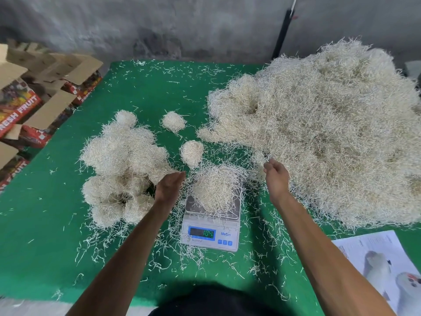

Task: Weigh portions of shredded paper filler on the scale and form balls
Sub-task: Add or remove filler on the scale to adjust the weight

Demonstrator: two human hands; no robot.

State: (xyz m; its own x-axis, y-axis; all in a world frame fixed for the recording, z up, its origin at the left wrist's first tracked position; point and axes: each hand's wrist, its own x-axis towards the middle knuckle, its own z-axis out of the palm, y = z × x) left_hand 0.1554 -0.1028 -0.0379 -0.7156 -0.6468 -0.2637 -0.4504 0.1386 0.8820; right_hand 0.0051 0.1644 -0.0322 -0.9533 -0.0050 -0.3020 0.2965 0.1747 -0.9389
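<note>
**Weighing station: portion on the scale, both hands raised beside it**

The scale (pixel 210 224) stands at the centre of the green table (pixel 45 236), display facing the person. A loose portion of shredded paper (pixel 215 189) rests on the platform, with strands hanging over its edges. The display digits are lit, but the reading is too blurred to state.

The left hand (pixel 169 187) is positioned just left of the portion, fingers straight and held together, holding nothing. The right hand (pixel 275 176) is positioned to the right of the scale, at the near edge of the bulk heap (pixel 330 137). Its fingertips are drawn together and pinch a small tuft (pixel 259 159) of strands.

Finished balls (pixel 123 169) are clustered on the left of the table. Two separate balls (pixel 173 121) (pixel 192 152) lie between the cluster and the heap. Cardboard boxes (pixel 34 99) stand beyond the table's left edge. A printed sheet (pixel 382 265) lies at the near right corner.
</note>
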